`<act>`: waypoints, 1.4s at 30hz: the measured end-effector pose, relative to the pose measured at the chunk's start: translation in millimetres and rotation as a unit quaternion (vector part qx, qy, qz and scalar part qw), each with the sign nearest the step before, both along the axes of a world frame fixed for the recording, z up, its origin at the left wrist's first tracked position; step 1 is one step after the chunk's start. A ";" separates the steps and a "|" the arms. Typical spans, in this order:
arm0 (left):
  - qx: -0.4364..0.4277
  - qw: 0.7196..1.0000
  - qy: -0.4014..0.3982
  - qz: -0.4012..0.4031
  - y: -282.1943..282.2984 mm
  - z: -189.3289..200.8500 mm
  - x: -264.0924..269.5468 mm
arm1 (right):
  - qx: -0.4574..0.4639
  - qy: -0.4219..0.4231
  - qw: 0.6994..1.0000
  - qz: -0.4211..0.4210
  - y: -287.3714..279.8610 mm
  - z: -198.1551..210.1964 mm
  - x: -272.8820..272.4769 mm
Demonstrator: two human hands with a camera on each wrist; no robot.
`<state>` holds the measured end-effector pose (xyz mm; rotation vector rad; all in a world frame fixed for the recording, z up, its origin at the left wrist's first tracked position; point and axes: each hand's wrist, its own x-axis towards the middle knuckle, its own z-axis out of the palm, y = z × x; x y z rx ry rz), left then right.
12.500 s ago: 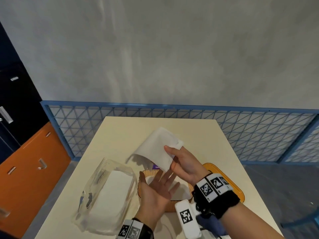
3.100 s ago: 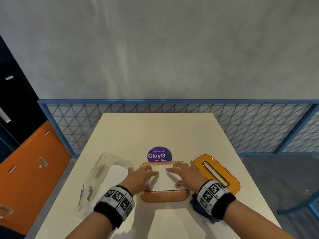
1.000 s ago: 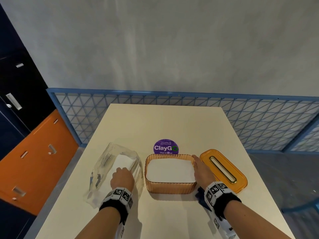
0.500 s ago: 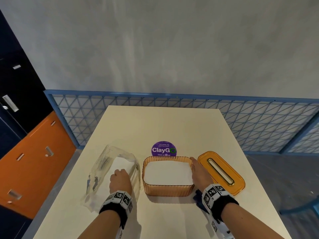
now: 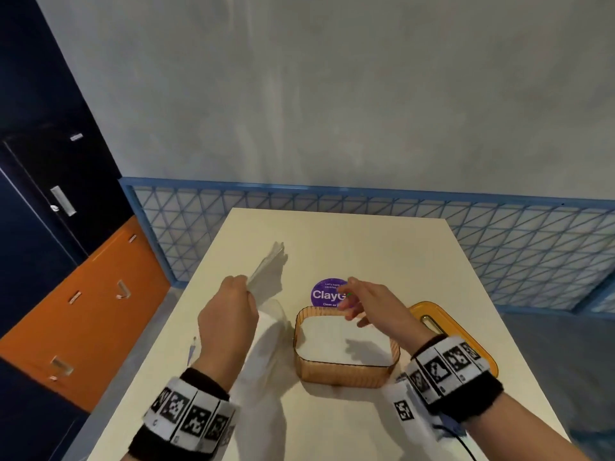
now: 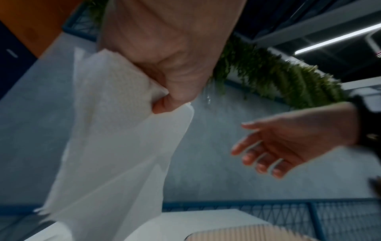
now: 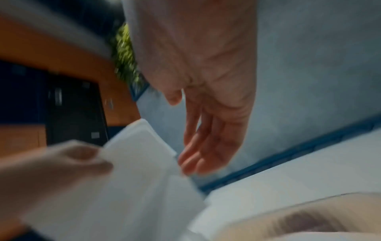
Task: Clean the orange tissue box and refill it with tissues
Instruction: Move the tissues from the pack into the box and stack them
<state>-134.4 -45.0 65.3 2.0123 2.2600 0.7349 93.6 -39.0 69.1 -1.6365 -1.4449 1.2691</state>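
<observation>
The orange tissue box (image 5: 346, 374) stands lidless on the table, a flat stack of white tissues (image 5: 336, 341) inside it. My left hand (image 5: 229, 314) is raised left of the box and pinches a white tissue (image 5: 266, 266) (image 6: 115, 130) (image 7: 144, 163) that trails down toward the clear plastic tissue pack (image 5: 266, 347). My right hand (image 5: 369, 304) (image 6: 278, 146) (image 7: 206, 130) hovers over the box's far edge, fingers straight and spread, holding nothing. The orange lid (image 5: 442, 327) with its slot lies right of the box.
A purple round sticker (image 5: 327, 294) sits on the cream table (image 5: 349, 241) behind the box. A dark blue cloth (image 5: 449, 430) peeks out under my right wrist. A blue mesh railing (image 5: 499, 247) borders the table's far side; orange and dark cabinets (image 5: 83, 294) stand left.
My left hand has lifted out of the plastic pack with a tissue pinched in it. My right hand has left the box's right side and risen above its far edge.
</observation>
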 end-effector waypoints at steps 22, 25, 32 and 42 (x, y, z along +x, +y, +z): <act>-0.180 0.645 -0.736 -0.098 5.0 -18.7 38.3 | 0.007 0.242 0.970 0.011 -14.1 35.3 27.4; -0.189 0.643 -0.720 -0.178 10.4 -14.2 42.9 | 0.003 0.261 0.965 0.003 -16.1 26.1 30.8; -0.125 0.730 -0.649 -0.174 19.6 -7.3 53.6 | 0.071 0.181 0.980 -0.035 -13.6 5.6 42.4; -0.131 0.789 -0.536 -0.270 16.3 -11.9 55.4 | 0.039 0.141 0.989 0.009 7.9 -16.7 56.4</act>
